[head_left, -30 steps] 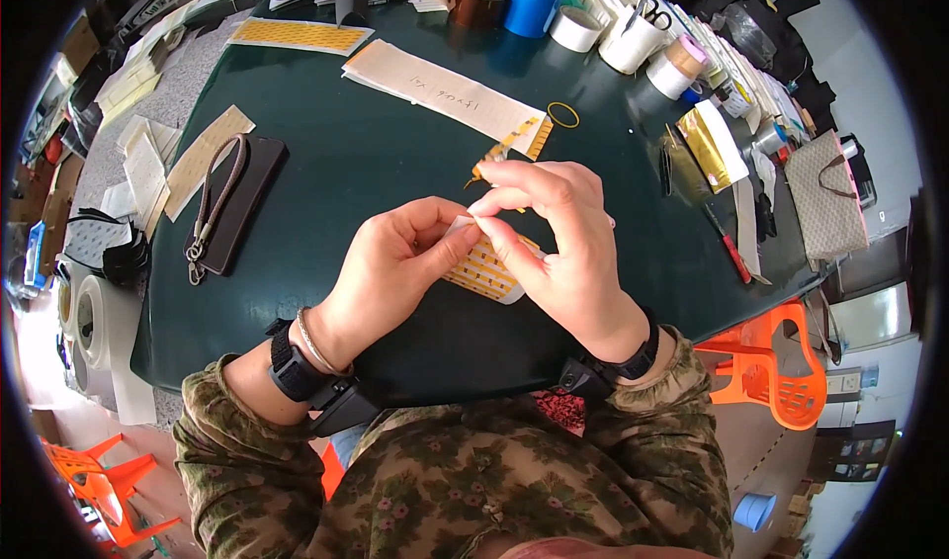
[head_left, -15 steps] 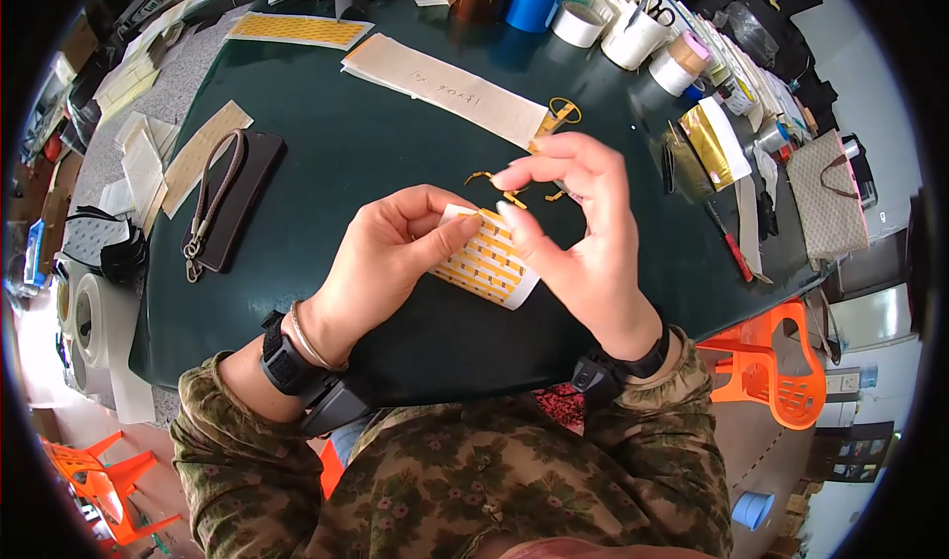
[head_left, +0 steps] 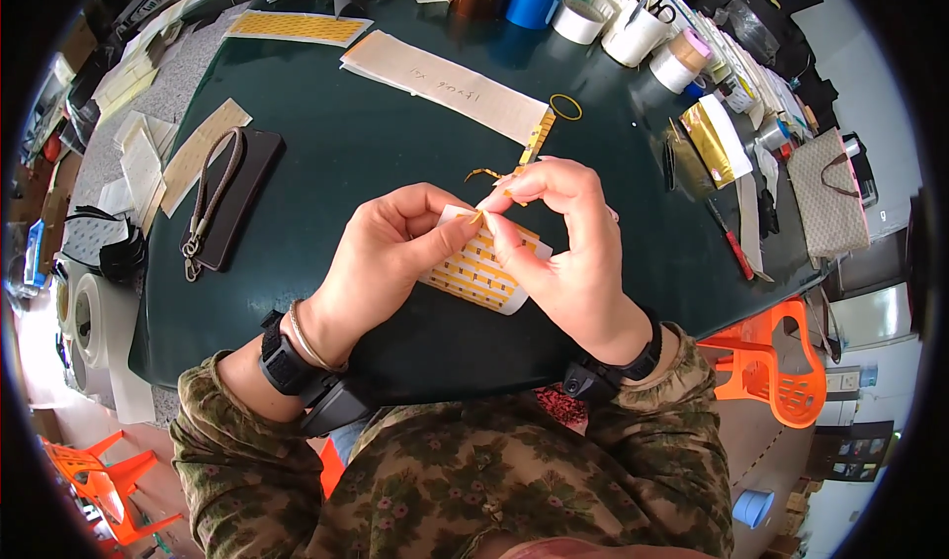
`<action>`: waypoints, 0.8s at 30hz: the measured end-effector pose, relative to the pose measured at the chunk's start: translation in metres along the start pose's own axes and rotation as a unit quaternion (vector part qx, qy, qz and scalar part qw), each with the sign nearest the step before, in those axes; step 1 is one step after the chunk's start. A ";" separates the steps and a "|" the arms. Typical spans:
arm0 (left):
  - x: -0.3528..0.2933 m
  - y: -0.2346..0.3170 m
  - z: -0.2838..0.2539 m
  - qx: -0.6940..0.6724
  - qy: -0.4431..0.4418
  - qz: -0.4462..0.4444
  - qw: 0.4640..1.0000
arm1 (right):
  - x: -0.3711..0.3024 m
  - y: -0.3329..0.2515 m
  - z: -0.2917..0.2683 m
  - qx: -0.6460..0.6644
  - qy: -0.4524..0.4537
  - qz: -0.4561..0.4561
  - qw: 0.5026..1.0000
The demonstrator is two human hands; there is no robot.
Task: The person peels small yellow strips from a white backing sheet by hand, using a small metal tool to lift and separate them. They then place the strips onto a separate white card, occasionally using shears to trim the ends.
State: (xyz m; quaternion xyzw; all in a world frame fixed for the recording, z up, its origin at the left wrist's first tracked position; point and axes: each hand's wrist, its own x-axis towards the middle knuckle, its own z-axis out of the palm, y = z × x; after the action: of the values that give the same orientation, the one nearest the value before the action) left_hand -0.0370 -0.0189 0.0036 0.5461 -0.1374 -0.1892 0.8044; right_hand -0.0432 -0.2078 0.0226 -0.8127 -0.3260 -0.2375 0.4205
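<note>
The left hand's (head_left: 395, 243) grip clamps the sheet (head_left: 478, 272) above the tabletop (head_left: 297, 327); the right hand's (head_left: 568, 248) fingertips nearly meet at its edge, hold unclear. One yellow scrap (head_left: 481, 172) looks removed; several rows remain.

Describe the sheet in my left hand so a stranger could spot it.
Find the green table; over its near side, your left hand pinches the sheet near its top. It is short and white with rows of yellow strips, unlike the long yellow sheet at the table's far left.
</note>
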 end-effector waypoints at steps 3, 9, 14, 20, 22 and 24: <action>0.001 -0.001 0.000 -0.017 0.003 0.001 1.000 | -0.001 0.002 0.003 0.015 0.009 0.007 1.000; 0.001 -0.004 -0.001 -0.047 0.010 -0.001 0.999 | -0.001 0.002 0.007 0.006 0.019 0.002 1.000; 0.001 -0.001 -0.001 -0.050 0.008 0.000 0.999 | 0.002 -0.002 0.006 -0.073 0.015 -0.045 0.996; -0.001 0.000 -0.002 -0.013 0.014 0.009 1.000 | 0.002 -0.001 0.009 -0.105 0.021 -0.063 0.992; -0.001 -0.001 -0.001 -0.008 0.020 0.017 1.000 | -0.001 0.000 0.012 -0.059 0.021 -0.023 0.998; -0.001 -0.002 0.000 -0.004 0.023 0.020 1.000 | -0.004 0.001 0.014 0.031 0.020 0.057 0.998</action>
State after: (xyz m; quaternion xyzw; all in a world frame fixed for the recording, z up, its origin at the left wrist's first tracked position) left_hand -0.0380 -0.0193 0.0013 0.5440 -0.1288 -0.1613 0.8133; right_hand -0.0434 -0.1981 0.0122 -0.8115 -0.2778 -0.2191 0.4651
